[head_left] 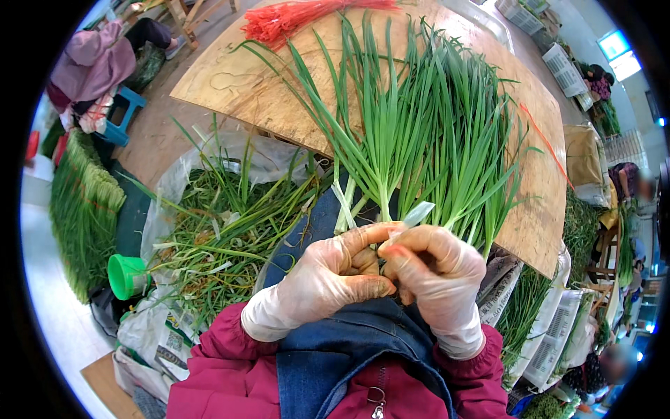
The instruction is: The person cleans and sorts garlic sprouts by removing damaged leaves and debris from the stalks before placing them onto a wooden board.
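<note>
My left hand (pixel 314 269), in a thin whitish glove with stained fingertips, is closed around the lower ends of a few green chive-like stalks (pixel 384 185). Their flat leaves fan out away from me over the wooden table. Close beside it, my gloved right hand (pixel 447 269) has its fingers bent together. A pale, translucent strip (pixel 419 214) sticks up from between those fingers; whether it is a peeled sheath or a tool, I cannot tell. The fingers hide the stalk bases. A thick pile of similar greens (pixel 464 133) lies on the table (pixel 230 87) just beyond my right hand.
Red ties (pixel 300 17) lie at the table's far edge. Left of me, a plastic-lined heap of leaf scraps (pixel 216 230) stands near a green bucket (pixel 128 276) and bundled greens (pixel 84 209). A blue stool (pixel 124 115) and a person are far left. Sacks (pixel 551 335) lie right.
</note>
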`<action>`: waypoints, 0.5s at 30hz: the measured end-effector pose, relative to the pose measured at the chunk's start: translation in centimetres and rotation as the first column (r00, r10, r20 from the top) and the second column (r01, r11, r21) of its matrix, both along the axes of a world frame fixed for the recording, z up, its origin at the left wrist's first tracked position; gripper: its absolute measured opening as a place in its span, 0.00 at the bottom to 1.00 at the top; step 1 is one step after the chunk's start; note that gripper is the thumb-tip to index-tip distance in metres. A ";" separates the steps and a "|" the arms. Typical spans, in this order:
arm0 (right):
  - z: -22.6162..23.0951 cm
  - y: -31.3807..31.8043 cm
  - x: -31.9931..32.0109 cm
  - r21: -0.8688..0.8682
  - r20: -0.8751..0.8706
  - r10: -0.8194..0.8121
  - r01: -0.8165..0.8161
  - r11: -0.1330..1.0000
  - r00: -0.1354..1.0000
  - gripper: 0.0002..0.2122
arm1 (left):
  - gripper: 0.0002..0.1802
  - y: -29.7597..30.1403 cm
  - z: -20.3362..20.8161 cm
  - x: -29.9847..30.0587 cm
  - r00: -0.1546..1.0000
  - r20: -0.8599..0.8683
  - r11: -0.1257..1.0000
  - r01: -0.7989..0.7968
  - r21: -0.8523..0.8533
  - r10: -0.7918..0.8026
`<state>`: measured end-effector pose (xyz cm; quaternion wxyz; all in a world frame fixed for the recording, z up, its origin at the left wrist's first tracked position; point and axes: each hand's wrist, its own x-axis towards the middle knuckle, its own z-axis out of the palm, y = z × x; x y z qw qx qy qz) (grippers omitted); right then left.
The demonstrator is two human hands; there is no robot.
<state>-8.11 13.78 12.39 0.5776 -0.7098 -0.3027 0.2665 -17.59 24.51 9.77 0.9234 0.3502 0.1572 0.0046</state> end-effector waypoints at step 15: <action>-0.4 0.2 3.1 -0.196 0.253 0.045 0.006 0.981 0.966 0.10 | 0.06 6.8 -2.0 -11.7 0.863 -0.064 0.697 -0.359 0.621 0.501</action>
